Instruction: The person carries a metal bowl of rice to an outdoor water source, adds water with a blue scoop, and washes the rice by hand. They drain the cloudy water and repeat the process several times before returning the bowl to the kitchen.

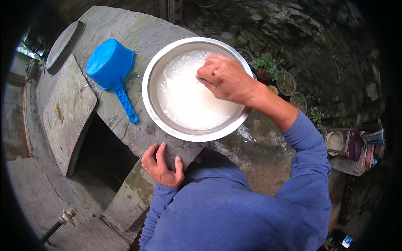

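Observation:
A round metal basin (146, 94) stands on the concrete slab, holding cloudy white liquid (185, 97) with ripples and froth near its edge. Above the liquid, at the basin's right side, is my right hand (224, 78), its fingers curled inward; whatever may lie inside the fist is hidden. My left hand (165, 166) rests on the slab's near edge with fingers spread, just below the basin, and holds nothing. A blue plastic dipper (110, 64) lies upside down left of the basin, its handle angled towards me.
Left of the dipper a concrete cover (67, 113) leans beside a dark square opening (100, 153). A round lid (64, 47) lies farther back. A pipe with a tap (64, 218) stands at lower left. Potted plants (265, 66) and a rack with basins (355, 147) are at right.

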A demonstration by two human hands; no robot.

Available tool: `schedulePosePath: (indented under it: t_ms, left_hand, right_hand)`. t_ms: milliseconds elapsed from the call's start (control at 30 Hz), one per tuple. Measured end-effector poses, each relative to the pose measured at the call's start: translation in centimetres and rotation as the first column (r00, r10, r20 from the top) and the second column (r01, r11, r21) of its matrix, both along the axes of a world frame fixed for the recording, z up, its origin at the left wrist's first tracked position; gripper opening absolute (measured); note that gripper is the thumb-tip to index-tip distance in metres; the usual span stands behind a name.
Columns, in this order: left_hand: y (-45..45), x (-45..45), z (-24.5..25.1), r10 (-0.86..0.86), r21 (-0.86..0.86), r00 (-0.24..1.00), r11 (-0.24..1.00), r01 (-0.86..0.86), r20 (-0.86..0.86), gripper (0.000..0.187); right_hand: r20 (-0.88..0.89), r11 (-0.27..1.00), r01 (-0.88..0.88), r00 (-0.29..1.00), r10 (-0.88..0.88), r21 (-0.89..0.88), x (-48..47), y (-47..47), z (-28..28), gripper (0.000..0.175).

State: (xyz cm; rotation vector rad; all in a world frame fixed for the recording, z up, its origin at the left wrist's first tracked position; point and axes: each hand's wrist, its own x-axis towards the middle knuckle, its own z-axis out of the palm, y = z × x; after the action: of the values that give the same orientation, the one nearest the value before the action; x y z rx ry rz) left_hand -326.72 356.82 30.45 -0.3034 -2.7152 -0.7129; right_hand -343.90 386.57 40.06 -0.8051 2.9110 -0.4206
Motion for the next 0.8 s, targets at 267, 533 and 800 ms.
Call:
schedulePosePath:
  t_ms: [267,533,800]
  left_hand:
    - [0.0,0.0,0.0,-0.011,0.004,1.0,1.0,0.01,0.005,0.061]
    - [0.0,0.0,-0.2,-0.01,0.023,1.0,1.0,0.01,0.0,0.059]
    - [0.1,0.0,-0.1,-0.019,-0.017,1.0,1.0,0.02,0.015,0.059]
  right_hand:
    - [-0.408,0.884,0.102,0.859,-0.309,-0.455,5.6,2.8,-0.8,0.05]
    - [0.757,-0.057,0.775,0.596,-0.267,-0.63,12.2,4.8,-4.8,0.056]
    - [0.901,-0.21,0.897,0.418,0.117,-0.389,12.3,-0.1,-4.9,0.052]
